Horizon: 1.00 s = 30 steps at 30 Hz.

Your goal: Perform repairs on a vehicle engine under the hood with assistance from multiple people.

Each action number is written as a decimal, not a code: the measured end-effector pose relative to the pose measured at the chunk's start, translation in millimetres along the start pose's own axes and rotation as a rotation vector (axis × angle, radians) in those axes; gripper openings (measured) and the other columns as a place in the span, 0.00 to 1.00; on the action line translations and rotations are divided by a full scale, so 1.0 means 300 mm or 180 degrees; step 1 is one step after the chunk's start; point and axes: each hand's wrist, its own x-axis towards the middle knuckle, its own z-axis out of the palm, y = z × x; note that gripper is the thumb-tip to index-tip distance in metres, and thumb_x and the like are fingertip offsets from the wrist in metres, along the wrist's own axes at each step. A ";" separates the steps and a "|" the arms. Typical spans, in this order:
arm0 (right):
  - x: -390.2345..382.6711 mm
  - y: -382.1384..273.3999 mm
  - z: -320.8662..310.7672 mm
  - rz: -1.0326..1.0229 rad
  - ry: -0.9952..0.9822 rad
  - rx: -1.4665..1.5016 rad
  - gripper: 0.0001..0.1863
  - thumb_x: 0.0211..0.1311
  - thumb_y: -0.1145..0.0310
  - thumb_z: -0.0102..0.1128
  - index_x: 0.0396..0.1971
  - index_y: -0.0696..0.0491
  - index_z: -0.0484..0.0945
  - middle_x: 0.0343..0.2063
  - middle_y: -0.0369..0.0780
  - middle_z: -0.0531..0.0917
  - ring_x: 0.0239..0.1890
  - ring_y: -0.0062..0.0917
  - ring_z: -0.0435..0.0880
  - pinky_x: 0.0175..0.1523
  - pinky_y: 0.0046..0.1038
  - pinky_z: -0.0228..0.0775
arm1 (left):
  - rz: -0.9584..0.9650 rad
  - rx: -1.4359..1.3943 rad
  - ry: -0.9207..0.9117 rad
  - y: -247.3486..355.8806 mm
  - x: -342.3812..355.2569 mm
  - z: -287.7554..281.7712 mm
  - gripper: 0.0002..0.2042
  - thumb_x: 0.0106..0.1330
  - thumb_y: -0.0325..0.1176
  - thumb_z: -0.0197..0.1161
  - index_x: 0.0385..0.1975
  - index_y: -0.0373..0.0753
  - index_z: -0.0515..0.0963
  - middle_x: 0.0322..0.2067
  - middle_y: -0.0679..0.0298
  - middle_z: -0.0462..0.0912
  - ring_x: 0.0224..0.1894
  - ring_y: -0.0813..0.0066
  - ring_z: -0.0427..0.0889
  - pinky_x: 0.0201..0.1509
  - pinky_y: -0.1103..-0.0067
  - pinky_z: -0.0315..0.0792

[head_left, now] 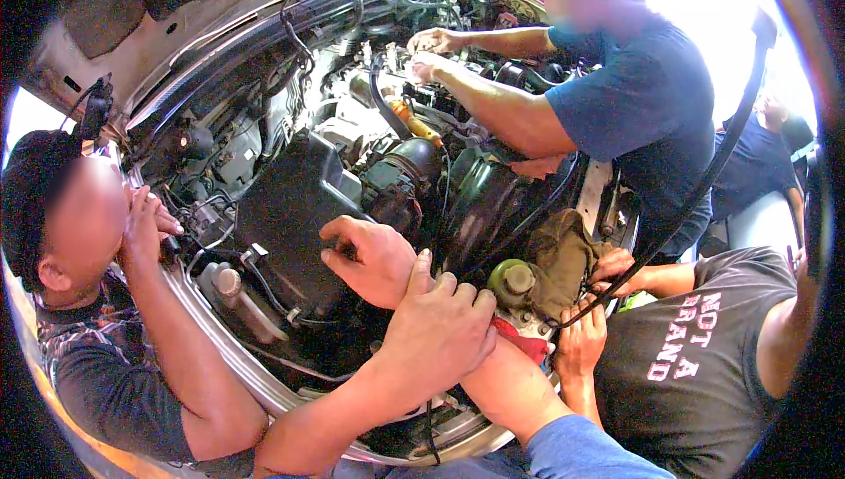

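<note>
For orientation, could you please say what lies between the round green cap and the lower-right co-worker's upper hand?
A brown cloth, seen in the head view.

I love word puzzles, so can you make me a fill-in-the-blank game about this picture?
1. The hand gripping the camera wearer's other arm is the ____ one.
2. The sleeve on that gripped arm is coloured ____.
3. The big round cap beside the brown rag is coloured ____.

Missing words: left; blue; green
</note>
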 end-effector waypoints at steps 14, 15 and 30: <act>-0.002 0.009 0.010 -0.0187 0.0137 -0.0092 0.15 0.58 0.63 0.67 0.43 0.51 0.79 0.31 0.43 0.85 0.35 0.38 0.85 0.41 0.38 0.76 | -0.0021 -0.0084 -0.0019 0.000 0.002 -0.003 0.16 0.64 0.43 0.60 0.44 0.39 0.80 0.38 0.59 0.83 0.51 0.57 0.80 0.67 0.45 0.59; -0.001 0.009 0.010 -0.0204 0.0158 -0.0157 0.15 0.58 0.63 0.67 0.43 0.51 0.79 0.31 0.42 0.85 0.35 0.38 0.85 0.41 0.38 0.76 | -0.0018 -0.0092 0.0001 0.000 0.002 -0.003 0.16 0.64 0.43 0.60 0.44 0.39 0.80 0.38 0.59 0.83 0.51 0.57 0.80 0.67 0.44 0.59; 0.000 0.002 0.007 -0.0094 0.0138 -0.0117 0.14 0.57 0.63 0.68 0.42 0.50 0.80 0.31 0.43 0.86 0.35 0.38 0.86 0.41 0.37 0.77 | -0.0003 -0.0067 0.0082 0.000 0.001 0.003 0.16 0.63 0.43 0.60 0.43 0.39 0.80 0.35 0.59 0.83 0.47 0.57 0.81 0.66 0.45 0.60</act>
